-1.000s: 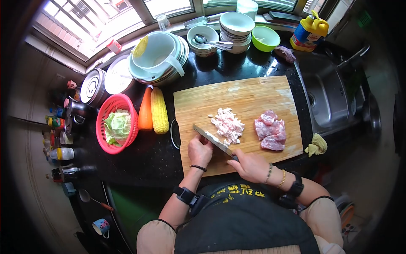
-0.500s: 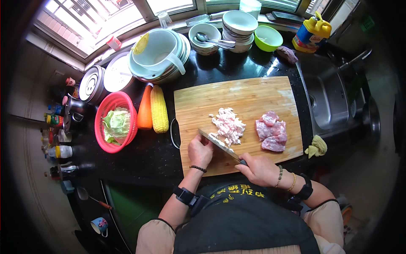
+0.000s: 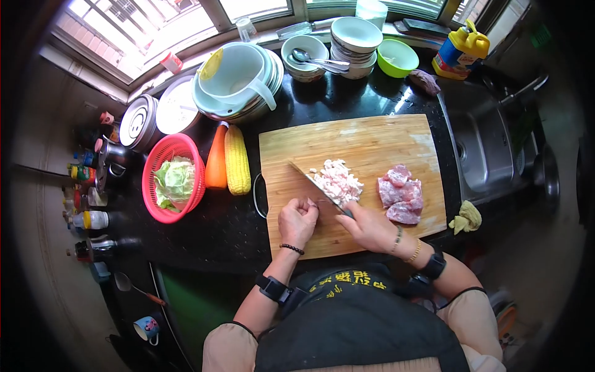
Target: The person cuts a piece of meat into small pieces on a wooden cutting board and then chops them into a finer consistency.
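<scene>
My right hand (image 3: 369, 228) is wrapped around the handle of a kitchen knife (image 3: 314, 184). The blade points up and left, along the near-left edge of a heap of chopped pale pink meat (image 3: 338, 178). On the left part of the wooden cutting board (image 3: 347, 133), my left hand (image 3: 297, 221) is closed with fingertips pinched together, just below the blade. What it pinches, if anything, is too small to make out. Larger chunks of raw meat (image 3: 400, 193) lie on the right side of the board.
Left of the board are a corn cob (image 3: 237, 161), a carrot (image 3: 217, 160) and a pink basket (image 3: 149, 192) of cabbage. Stacked bowls (image 3: 355, 36) and a large pale basin (image 3: 232, 74) stand behind. A sink (image 3: 489, 155) and a yellow cloth (image 3: 466, 217) are on the right.
The knife has moved up and away from my left hand, toward the chopped heap. My right hand has shifted up and left; the left has drawn slightly down and right.
</scene>
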Available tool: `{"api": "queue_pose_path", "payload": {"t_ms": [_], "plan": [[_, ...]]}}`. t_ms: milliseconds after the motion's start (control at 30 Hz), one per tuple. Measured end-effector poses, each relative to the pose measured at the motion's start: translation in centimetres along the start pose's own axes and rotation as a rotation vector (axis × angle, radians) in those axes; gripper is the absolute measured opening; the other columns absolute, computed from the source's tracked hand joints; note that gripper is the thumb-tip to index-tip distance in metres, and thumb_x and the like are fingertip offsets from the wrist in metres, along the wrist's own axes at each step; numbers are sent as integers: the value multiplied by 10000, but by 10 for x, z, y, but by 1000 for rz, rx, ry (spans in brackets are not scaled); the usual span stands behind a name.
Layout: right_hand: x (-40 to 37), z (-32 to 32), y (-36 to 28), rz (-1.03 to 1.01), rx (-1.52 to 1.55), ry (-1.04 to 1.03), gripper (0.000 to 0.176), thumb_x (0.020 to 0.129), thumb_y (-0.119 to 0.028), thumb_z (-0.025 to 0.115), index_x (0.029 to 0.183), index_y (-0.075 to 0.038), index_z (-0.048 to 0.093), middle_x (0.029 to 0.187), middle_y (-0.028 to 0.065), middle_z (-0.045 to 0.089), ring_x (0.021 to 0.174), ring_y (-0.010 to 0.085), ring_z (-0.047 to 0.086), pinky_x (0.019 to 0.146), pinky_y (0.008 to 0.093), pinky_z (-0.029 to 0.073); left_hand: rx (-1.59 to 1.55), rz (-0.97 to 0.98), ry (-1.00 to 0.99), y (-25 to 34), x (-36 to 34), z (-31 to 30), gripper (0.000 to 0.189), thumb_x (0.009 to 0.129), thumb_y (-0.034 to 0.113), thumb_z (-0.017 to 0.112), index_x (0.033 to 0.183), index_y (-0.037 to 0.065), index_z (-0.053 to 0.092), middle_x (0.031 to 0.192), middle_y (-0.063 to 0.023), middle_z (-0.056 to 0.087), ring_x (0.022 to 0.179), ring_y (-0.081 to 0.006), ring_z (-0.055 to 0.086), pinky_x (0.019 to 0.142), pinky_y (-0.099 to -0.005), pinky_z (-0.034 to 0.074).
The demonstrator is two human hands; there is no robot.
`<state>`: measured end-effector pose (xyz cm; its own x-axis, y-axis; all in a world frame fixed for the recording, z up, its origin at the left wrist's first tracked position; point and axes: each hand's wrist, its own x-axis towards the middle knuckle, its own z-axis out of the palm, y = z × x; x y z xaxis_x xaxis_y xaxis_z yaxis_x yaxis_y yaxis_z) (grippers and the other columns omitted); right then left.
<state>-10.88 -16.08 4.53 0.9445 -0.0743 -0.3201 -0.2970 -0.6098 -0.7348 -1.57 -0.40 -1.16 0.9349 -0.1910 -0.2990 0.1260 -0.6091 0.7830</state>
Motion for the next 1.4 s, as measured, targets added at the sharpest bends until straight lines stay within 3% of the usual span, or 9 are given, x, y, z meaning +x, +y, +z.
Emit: {"api": "queue_pose_path", "payload": {"t_ms": [100,200,267,367,500,700,867,1033,1400], "plan": [[-27,-19,-7,24,64,-110,371,923,-369,479,1082,-34,507,775,247,619,755,431,602,659,489,464,56,58,15,-4,2,3,246,787,192,680,705,-20,585,556,-44,591,500,-98,538,494,-259,437],[-31,-23,-16,117,158,-151,360,926,-359,479,1081,-35,502,794,248,619,772,443,590,671,494,456,-13,56,14,-11,3,5,276,787,253,654,657,17,597,554,-104,595,515,-229,590,538,-356,463],[-23,-18,-11,93,254,-100,343,943,-348,461,1067,-29,488,711,204,615,638,359,623,580,436,479,-12,41,-53,-6,2,0,195,773,170,678,731,0,592,556,-62,586,489,-101,540,492,-287,435],[-9,-14,-3,200,606,-114,309,975,-343,408,1009,-40,461,592,48,522,419,107,543,396,253,432,109,297,15,14,-10,-6,154,757,150,684,760,22,598,570,-61,560,513,-142,553,503,-310,433],[0,-11,3,228,719,-162,318,981,-360,388,984,-50,456,612,41,525,425,116,533,400,249,430,178,522,-18,27,-7,2,134,750,158,670,820,76,590,670,-100,553,619,-287,590,543,-405,453],[-11,-21,9,285,946,-195,318,997,-367,314,1026,-74,432,662,36,515,458,99,519,410,216,413,299,546,-38,13,12,14,58,752,111,625,793,75,605,730,-115,572,664,-309,595,558,-405,465],[-26,-33,5,252,713,-158,334,987,-364,381,1073,-45,436,609,13,494,436,71,502,406,203,414,124,474,-27,7,16,8,38,764,89,609,766,54,596,693,-104,573,626,-268,592,566,-371,462],[-38,-29,-1,80,226,-164,353,924,-368,491,1082,-52,499,750,237,607,671,413,599,594,467,469,68,124,-79,12,1,-19,174,812,167,635,736,26,568,560,-76,597,521,-196,584,537,-319,443],[-52,-23,-10,-55,-157,-151,374,911,-395,489,996,-32,474,657,223,598,629,412,596,561,492,462,-99,43,-63,-24,3,2,220,744,150,682,881,-14,627,717,-138,665,668,-247,648,625,-340,484]]}}
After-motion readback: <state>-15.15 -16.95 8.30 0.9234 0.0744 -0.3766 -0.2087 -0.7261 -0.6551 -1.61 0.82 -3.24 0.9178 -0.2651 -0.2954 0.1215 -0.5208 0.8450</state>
